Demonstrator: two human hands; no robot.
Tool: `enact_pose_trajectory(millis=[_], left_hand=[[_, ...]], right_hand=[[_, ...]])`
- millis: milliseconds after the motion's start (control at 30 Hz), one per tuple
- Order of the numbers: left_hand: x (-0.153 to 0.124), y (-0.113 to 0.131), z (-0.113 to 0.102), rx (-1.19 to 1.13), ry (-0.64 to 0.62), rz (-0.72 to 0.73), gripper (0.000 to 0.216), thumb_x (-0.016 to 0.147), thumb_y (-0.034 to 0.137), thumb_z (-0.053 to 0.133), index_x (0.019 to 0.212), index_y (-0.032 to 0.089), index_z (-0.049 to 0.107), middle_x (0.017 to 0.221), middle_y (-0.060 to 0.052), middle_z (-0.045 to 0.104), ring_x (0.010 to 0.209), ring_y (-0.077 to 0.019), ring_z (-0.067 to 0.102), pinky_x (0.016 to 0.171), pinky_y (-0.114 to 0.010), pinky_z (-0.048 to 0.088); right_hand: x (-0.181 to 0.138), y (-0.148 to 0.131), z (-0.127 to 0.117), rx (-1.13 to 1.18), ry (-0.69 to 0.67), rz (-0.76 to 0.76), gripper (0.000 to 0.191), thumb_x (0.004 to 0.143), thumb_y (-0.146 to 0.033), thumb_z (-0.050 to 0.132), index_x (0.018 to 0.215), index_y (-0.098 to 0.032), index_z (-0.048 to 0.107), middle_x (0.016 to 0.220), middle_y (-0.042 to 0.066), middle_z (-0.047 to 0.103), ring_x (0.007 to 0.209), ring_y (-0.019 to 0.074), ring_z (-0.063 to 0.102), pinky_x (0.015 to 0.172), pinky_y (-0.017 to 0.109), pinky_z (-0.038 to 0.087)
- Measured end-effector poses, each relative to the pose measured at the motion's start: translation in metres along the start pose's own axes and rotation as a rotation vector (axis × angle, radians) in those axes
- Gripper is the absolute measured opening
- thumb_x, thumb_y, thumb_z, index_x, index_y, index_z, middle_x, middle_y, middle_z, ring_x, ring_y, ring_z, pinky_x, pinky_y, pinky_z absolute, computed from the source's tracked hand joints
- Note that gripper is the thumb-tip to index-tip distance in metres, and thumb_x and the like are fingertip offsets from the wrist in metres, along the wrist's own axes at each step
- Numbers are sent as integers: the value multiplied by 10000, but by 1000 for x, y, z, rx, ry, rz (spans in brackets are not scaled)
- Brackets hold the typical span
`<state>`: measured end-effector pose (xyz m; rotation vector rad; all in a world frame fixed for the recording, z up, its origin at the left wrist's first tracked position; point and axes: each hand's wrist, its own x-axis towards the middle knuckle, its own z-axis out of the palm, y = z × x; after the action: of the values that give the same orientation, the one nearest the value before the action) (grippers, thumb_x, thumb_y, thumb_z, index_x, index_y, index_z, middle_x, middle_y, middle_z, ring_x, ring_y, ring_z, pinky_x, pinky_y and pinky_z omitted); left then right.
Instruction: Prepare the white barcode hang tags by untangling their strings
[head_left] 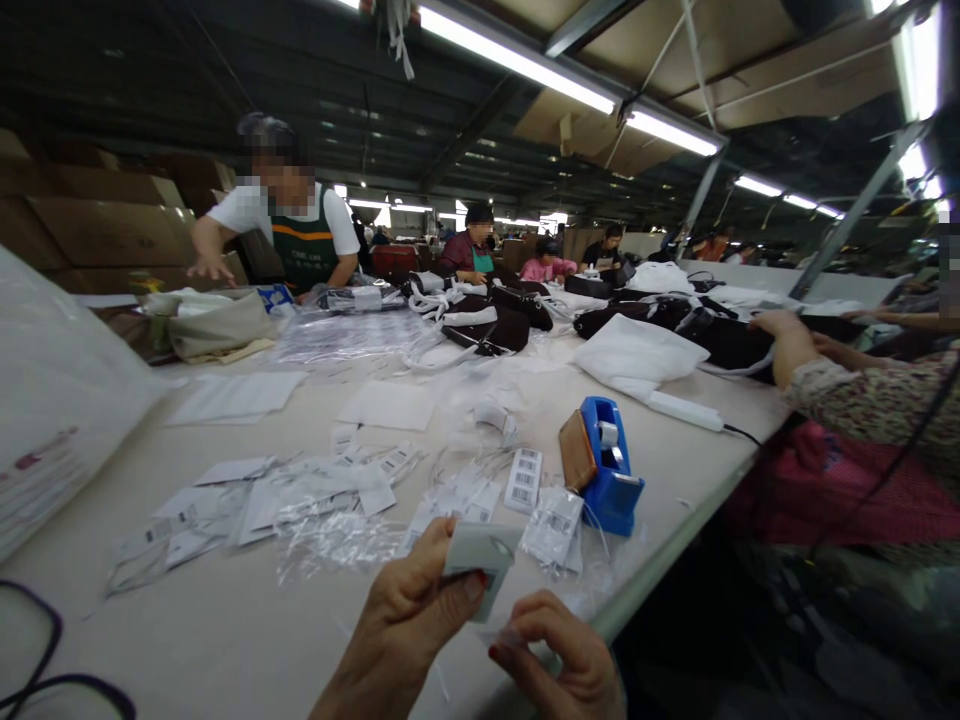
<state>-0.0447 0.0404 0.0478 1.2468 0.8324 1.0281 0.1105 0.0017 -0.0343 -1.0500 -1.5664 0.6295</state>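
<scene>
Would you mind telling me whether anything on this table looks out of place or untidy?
Barcode tags and clear sleeves lie scattered loosely beside the blue tape dispenser; nothing looks damaged or spilled.

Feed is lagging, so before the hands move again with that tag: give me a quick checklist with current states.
1. Left hand pinching the tag: ok.
2. Right hand at the tag's lower edge, on a clear strip: contact cannot tell.
3. Tape dispenser upright on the table, beside the hands: ok.
4. Spare barcode tags lying loose ahead of the hands: ok.
5. Neighbour's arm away from the hands: ok.
</scene>
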Motion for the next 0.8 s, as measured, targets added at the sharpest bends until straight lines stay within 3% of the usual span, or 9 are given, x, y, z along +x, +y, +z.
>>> enact_pose_trajectory(millis=[200,467,600,800], left_hand=[[1,1,0,16,-40,11,144,734,306,622,788,226,729,730,-7,543,761,-174,468,718,-266,364],[1,-1,1,-34,-39,-35,116,714,268,620,727,216,722,713,-10,556,721,-175,472,684,-273,362],[2,0,0,1,-53,-52,131,716,285,615,670,203,706,739,-14,554,784,-191,462,765,-293,337],[5,2,-3,-39,-181,-103,138,748,275,602,680,194,691,745,0,537,785,-166,452,779,-279,332]], right_hand=[[-1,1,8,83,111,56,100,735,-237,654,644,-201,634,640,-5,586,598,129,552,583,223,430],[2,-3,6,70,30,54,63,733,-206,653,671,-202,640,660,4,602,619,137,570,595,225,450],[1,-1,12,126,48,88,141,748,-317,645,662,-205,651,653,10,604,614,143,563,602,239,445],[0,1,16,202,31,161,236,736,-393,639,604,-197,625,660,10,607,640,150,568,621,245,423]])
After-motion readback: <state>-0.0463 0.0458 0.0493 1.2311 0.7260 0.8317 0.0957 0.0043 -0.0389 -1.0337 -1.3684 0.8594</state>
